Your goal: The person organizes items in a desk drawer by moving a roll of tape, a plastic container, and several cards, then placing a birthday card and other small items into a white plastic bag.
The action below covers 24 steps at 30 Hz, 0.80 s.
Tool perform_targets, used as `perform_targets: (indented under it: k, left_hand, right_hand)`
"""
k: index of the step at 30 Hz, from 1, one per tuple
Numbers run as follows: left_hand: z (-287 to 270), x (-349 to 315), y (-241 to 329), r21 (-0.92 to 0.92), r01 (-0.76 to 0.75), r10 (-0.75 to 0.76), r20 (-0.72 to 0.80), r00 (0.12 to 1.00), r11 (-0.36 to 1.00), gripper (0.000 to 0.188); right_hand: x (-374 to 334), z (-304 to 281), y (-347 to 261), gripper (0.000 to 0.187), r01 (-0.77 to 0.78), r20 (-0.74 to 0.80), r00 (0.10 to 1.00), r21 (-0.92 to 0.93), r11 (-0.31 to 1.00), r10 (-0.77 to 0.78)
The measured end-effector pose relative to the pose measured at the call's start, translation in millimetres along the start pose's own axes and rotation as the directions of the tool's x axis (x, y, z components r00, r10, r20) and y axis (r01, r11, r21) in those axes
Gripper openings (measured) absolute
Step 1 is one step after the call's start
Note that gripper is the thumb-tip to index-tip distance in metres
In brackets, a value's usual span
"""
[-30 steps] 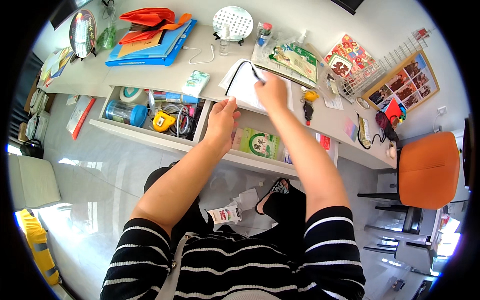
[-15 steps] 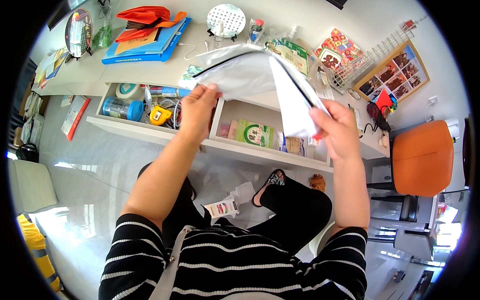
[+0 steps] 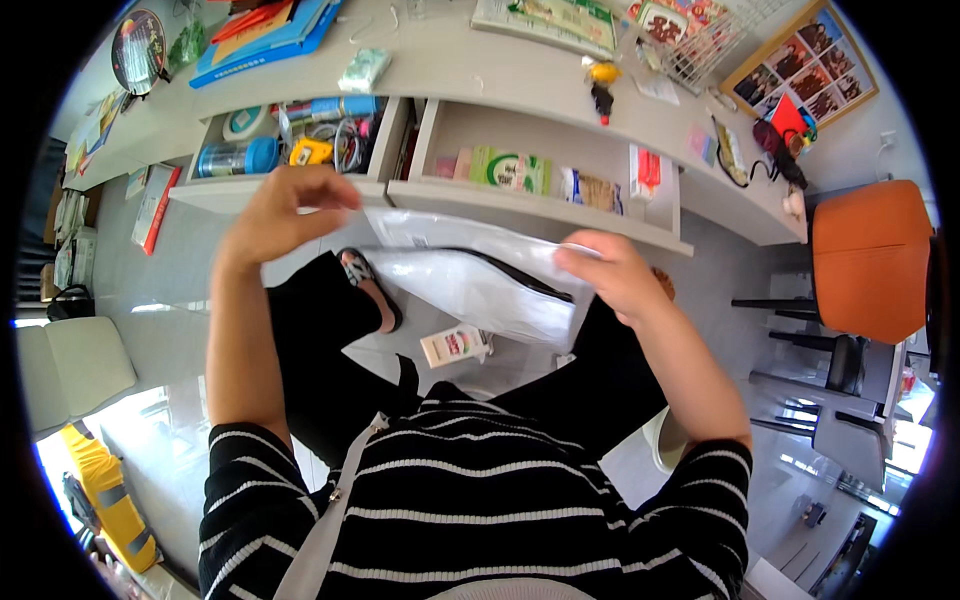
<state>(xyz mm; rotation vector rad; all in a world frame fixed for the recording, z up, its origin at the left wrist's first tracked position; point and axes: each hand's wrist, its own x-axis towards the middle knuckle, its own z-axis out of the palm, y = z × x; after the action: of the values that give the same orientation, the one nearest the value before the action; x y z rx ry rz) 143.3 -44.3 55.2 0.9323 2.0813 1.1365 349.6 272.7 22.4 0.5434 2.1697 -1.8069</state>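
Observation:
In front of the open drawers hangs a white zip pouch [image 3: 470,290] with a black zipper line, tilted and partly blurred. My right hand [image 3: 612,275] pinches its upper right edge between thumb and fingers. Just off the pouch's upper left corner is my left hand [image 3: 290,212], its fingers curved and apart from the thumb, with nothing visible between them. Behind the pouch, the right drawer [image 3: 540,222] holds a green packet [image 3: 510,170], a small clear bag [image 3: 592,190] and a red-and-white box [image 3: 645,172].
The left drawer [image 3: 280,192] holds a blue-lidded jar [image 3: 238,157], a yellow tape measure [image 3: 310,151] and cables. On the desk lie blue folders [image 3: 265,50] and a tissue pack [image 3: 365,69]. A white box [image 3: 455,345] lies on the floor; an orange chair [image 3: 870,260] stands right.
The pouch has come down from above the desk to in front of the drawers. My left hand has come off its edge, while my right hand keeps hold. The view has shifted.

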Motion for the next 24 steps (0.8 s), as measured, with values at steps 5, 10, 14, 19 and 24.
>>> perform_targets:
  k: [5, 10, 14, 19, 24]
  left_hand:
    - [156, 3, -29, 0.179, -0.232, 0.157, 0.355, 0.922, 0.956, 0.073]
    - [245, -5, -117, -0.043, 0.051, -0.043, 0.154, 0.987, 0.998, 0.091]
    - [260, -17, -133, -0.122, 0.215, -0.168, 0.315, 0.934, 0.969, 0.107]
    - [285, -22, -111, -0.354, 0.336, -0.093, 0.556, 0.826, 0.873, 0.125]
    - [329, -27, -149, 0.103, 0.317, -0.331, 0.177, 0.927, 0.943, 0.032]
  right_hand:
    - [56, 48, 39, 0.027, -0.269, 0.318, 0.906, -0.078, 0.960, 0.279]
    - [98, 51, 139, 0.039, -0.497, 0.392, 0.856, 0.441, 0.747, 0.338]
    - [101, 44, 154, 0.042, -0.458, 0.400, 0.887, 0.824, 0.335, 0.229]
    - [112, 68, 183, 0.045, -0.118, 0.137, 0.958, 0.989, -0.091, 0.253]
    - [143, 98, 233, 0.052, 0.091, -0.031, 0.912, 0.988, -0.128, 0.410]
